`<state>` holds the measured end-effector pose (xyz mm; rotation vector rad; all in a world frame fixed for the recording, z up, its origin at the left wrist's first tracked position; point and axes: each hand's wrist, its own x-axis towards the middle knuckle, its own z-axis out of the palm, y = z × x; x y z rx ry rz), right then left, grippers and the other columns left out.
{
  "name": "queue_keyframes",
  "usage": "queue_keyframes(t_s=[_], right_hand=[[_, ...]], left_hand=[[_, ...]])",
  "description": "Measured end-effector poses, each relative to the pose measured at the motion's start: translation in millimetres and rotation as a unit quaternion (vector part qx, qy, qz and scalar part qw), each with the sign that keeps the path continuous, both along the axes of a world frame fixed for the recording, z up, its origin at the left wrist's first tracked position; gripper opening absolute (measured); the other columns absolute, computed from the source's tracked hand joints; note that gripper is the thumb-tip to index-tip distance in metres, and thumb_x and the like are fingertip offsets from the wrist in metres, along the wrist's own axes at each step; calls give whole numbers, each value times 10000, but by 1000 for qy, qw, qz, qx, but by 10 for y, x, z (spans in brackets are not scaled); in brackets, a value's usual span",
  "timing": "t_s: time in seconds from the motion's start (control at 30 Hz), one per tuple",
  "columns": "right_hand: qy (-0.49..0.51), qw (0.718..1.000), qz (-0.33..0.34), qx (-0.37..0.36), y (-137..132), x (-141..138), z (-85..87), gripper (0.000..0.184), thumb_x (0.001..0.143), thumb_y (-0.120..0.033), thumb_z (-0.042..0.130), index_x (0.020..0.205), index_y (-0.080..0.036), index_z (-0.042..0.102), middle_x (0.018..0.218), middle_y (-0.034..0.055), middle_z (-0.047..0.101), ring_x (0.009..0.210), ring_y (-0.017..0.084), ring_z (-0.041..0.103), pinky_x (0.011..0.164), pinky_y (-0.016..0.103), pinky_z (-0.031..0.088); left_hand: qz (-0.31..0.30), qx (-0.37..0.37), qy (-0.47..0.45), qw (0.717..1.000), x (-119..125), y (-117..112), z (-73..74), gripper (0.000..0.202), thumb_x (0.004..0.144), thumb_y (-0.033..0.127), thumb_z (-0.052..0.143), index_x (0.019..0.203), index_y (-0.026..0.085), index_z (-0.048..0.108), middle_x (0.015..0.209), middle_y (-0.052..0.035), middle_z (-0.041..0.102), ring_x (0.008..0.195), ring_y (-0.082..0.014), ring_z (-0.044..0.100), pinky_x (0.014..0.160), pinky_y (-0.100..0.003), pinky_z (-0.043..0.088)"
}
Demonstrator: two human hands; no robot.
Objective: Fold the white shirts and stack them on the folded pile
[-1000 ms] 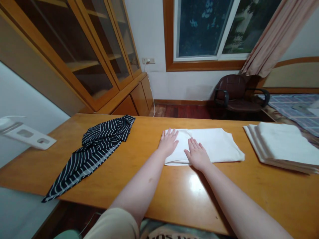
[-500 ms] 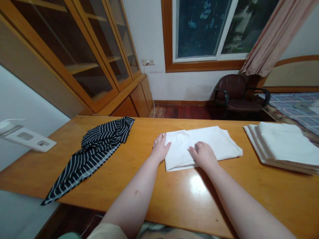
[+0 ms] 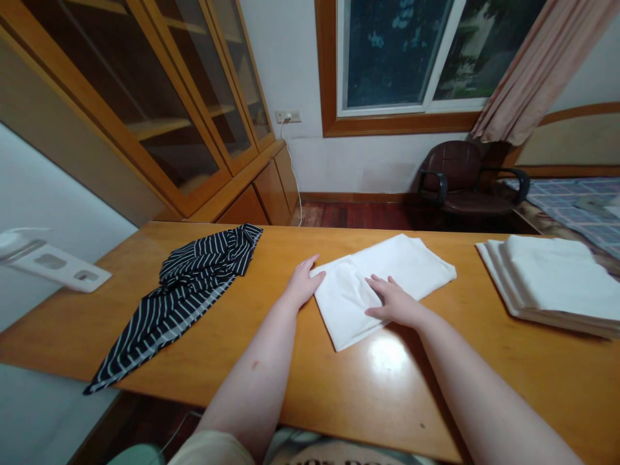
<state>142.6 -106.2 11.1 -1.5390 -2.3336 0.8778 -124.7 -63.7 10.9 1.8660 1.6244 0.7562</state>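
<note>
A folded white cloth [image 3: 402, 265] lies slantwise on the wooden table [image 3: 271, 284], its left part doubled over in a second layer. At its left edge rests my left hand [image 3: 303, 282], fingers stretched out and thumb on the fabric. My right hand [image 3: 391, 301] lies on top near the middle, fingers spread, with small wrinkles in the cloth beside it. Neither hand grips anything. To the left is a crumpled black-and-white striped garment [image 3: 203, 278]. A stack of folded white cloths [image 3: 557, 278] sits at the right end of the table.
A white plastic device [image 3: 58, 261] juts in at the left. Beyond the table stand a glass-door cabinet [image 3: 174, 103] and a brown armchair [image 3: 455, 177]. A bed with a checked cover [image 3: 576, 206] is at the far right.
The white cloth has turned counterclockwise, its right end swinging away and its near left corner coming closer to me. Both hands stay on it, and the right hand's fingers have spread.
</note>
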Motion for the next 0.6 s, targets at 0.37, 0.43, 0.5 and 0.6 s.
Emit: queue_keyframes(t_s=[0.37, 0.43, 0.5, 0.6], right_hand=[[57, 997, -1, -49, 67, 321, 32, 583, 633, -272, 716, 1198, -217, 581, 1359, 70, 520, 1245, 235, 470, 1051, 360, 330], [8, 999, -33, -38, 35, 343, 40, 576, 620, -270, 733, 1179, -227, 601, 1397, 73, 481, 1247, 246, 468, 1035, 355, 343], [-55, 995, -76, -17, -32, 335, 69, 540, 622, -291, 739, 1147, -225, 629, 1408, 88, 466, 1230, 271, 481, 1009, 363, 364], [-119, 988, -103, 10, -178, 288, 146, 359, 697, -365, 684, 1020, -209, 681, 1290, 113, 569, 1122, 280, 559, 938, 362, 411]], left_hand=[[-195, -184, -18, 963, 49, -199, 226, 401, 725, 409, 624, 1043, 170, 673, 1066, -52, 695, 969, -246, 634, 819, -313, 495], [-245, -247, -17, 937, 21, -240, 273, 388, 698, 431, 650, 976, 165, 698, 1009, -37, 709, 934, -251, 641, 768, -298, 500], [-271, -263, -20, 926, 17, -286, 319, 374, 687, 431, 665, 940, 158, 705, 983, -26, 709, 918, -244, 638, 738, -274, 495], [-307, -221, -32, 925, 60, -344, 366, 350, 693, 432, 667, 880, 138, 701, 950, -21, 696, 887, -228, 626, 717, -246, 479]])
